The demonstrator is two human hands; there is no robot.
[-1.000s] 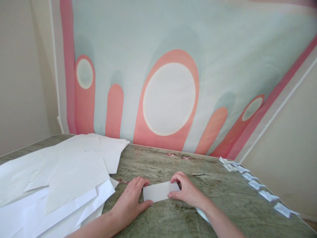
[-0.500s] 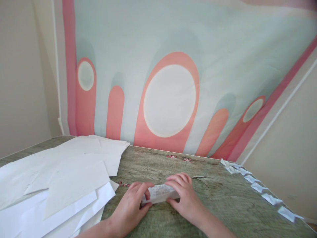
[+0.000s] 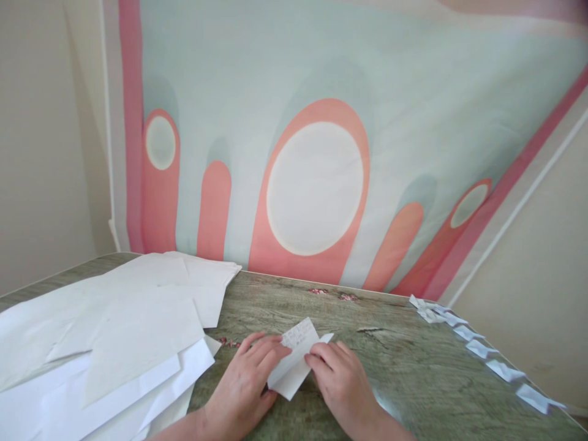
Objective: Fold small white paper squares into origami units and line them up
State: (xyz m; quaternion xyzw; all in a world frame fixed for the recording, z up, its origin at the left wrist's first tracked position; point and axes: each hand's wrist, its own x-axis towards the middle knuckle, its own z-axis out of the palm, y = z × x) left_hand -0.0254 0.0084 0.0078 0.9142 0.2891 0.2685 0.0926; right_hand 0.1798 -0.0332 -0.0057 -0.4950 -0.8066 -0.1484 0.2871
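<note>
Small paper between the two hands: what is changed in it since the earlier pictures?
The small paper has turned from lying crosswise to a slant, far end to the right, and now shows writing and a crease. Left hand and right hand stay on it. The loose sheets stayed put.

Light soft, diffuse, moderately bright; source out of view. Pale glare patch on surface (image 3: 390, 331), lower right of centre. Loose sheets (image 3: 142, 331) near washed out, little texture. Left wall (image 3: 41, 135) dimmer, grey. Writing on folded paper (image 3: 295, 362) too soft to read. Wide-angle stretch toward edges.
</note>
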